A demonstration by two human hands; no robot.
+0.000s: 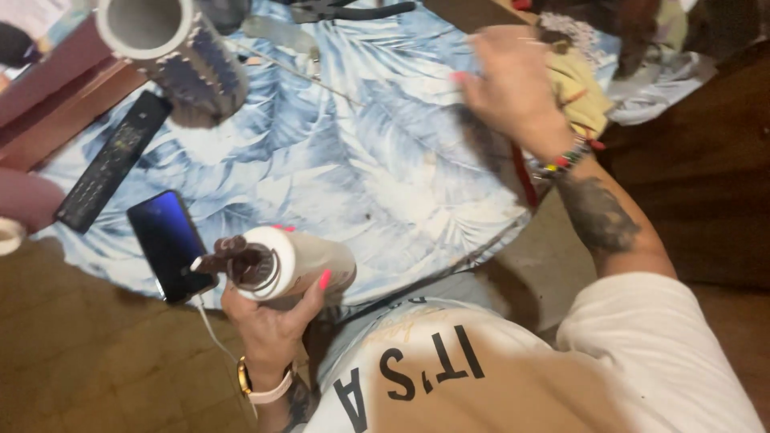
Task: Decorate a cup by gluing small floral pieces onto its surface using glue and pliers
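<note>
- White tube point(301, 269), short and cylindrical, sits gripped in your left hand point(273, 321): fingers wrapped under and around it, pink-nailed thumb up its right side. Open end faces left, with a dark brownish piece point(233, 258) sticking out of it.
- Tube is held above the near edge of the blue leaf-print cloth point(385, 176), not resting on it.
- Smartphone point(168, 243) lies just left of the tube, dark screen up, white cable point(210, 329) running from its near end past your left wrist.
- Black remote point(112, 160) lies further left of the tube and up, at the cloth's edge.
- Large grey pipe section point(172, 48), covered in dark patterning, stands well above the tube, open end toward you.
- Your right hand point(513, 84) is far up-right of the tube, over the cloth, motion-blurred. Can't tell whether it grips anything. Yellow fabric point(581, 92) lies just beyond it.
- Pliers point(349, 10) lie at the cloth's far edge.
</note>
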